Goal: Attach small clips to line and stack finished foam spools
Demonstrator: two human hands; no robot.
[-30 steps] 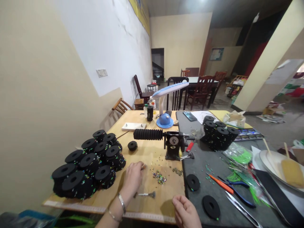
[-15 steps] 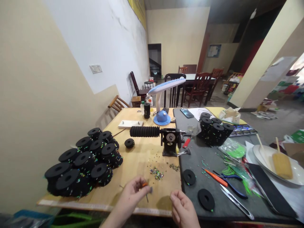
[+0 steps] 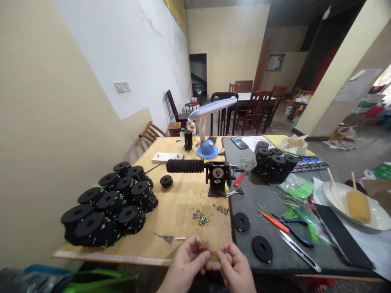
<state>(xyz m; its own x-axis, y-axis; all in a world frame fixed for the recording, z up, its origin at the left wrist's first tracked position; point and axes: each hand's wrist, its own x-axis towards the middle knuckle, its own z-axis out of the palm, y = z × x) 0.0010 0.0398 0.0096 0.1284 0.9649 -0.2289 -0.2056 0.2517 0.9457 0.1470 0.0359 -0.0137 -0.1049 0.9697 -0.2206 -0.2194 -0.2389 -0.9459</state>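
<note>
My left hand (image 3: 186, 264) and my right hand (image 3: 236, 268) meet at the near edge of the wooden table (image 3: 171, 211), fingers pinched. The left fingertips pinch a tiny orange piece (image 3: 201, 246). My right hand's fingertips are pinched close beside it; what they hold is too small to see. A small metal tool (image 3: 169, 238) lies on the wood just left of my hands. A little heap of coloured beads (image 3: 200, 217) lies ahead of them.
A black hand-crank winder (image 3: 214, 175) with a ribbed roller stands mid-table. Stacks of black foam discs (image 3: 106, 207) sit at left, more (image 3: 273, 165) at right. Loose discs (image 3: 262, 248), pliers (image 3: 287, 226), a lamp (image 3: 209, 122) and a plate with corn (image 3: 356, 203) lie around.
My left hand left the table near the foam discs, picked up a tiny orange piece and came back toward my right hand. The metal tool now lies further left.
</note>
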